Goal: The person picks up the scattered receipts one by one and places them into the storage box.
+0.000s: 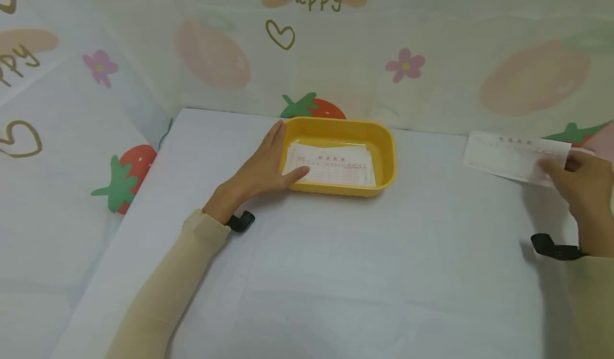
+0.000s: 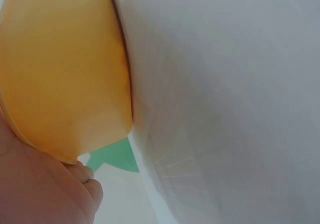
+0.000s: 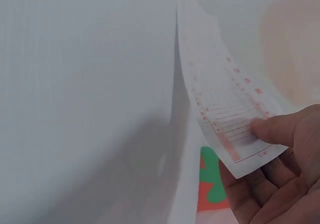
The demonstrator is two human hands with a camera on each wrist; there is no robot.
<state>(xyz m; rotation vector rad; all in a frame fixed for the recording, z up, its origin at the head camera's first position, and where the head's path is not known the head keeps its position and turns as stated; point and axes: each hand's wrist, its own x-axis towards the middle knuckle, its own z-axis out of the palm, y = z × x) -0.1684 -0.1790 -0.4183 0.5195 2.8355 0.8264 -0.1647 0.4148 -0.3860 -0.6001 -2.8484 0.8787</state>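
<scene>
My left hand (image 1: 261,170) lies flat with straight fingers against the left end of the yellow tray (image 1: 384,140), thumb on the forms (image 1: 336,168) stacked inside. My right hand (image 1: 578,180) pinches a loose form (image 1: 508,155) just above the counter (image 1: 364,263), well right of the tray.

Head view downward over yellow tray (image 1: 384,151); wrist views close-up.
</scene>
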